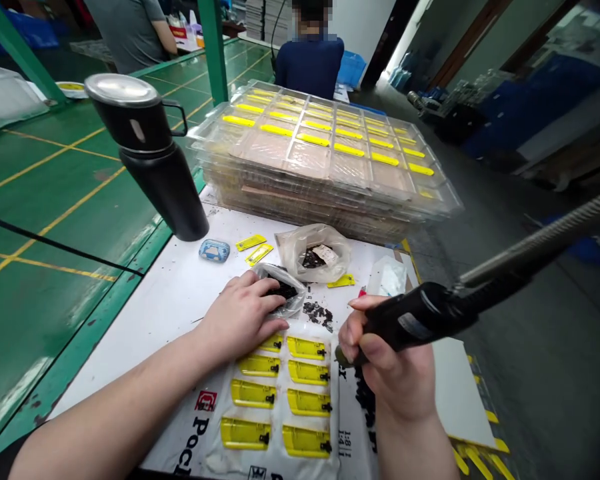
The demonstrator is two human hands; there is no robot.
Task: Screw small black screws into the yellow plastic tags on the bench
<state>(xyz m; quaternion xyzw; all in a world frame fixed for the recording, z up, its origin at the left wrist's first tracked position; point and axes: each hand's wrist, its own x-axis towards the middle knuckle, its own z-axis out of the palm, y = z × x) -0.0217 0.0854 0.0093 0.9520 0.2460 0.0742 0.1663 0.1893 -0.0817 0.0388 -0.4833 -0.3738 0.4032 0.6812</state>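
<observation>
My left hand [250,305] lies over a small clear bag of black parts [286,288], its fingers spread and curved at the bag's mouth. The fingertips are partly hidden there. In my right hand [390,357] is a black electric screwdriver [414,320], tilted, with its tip end toward the left. Below both hands, yellow plastic pieces [307,402] sit in two columns on a pale holder [275,460]. Each has a small black part at its right end. Small black bits [319,313] lie loose between the bag and the holder.
Behind stand a larger bag of dark parts [325,267], a blue tin [214,251], a black bottle [167,193] and stacked clear trays [305,193] of yellow pieces. A metal hose [545,237] runs up right from the screwdriver. Two people sit further off.
</observation>
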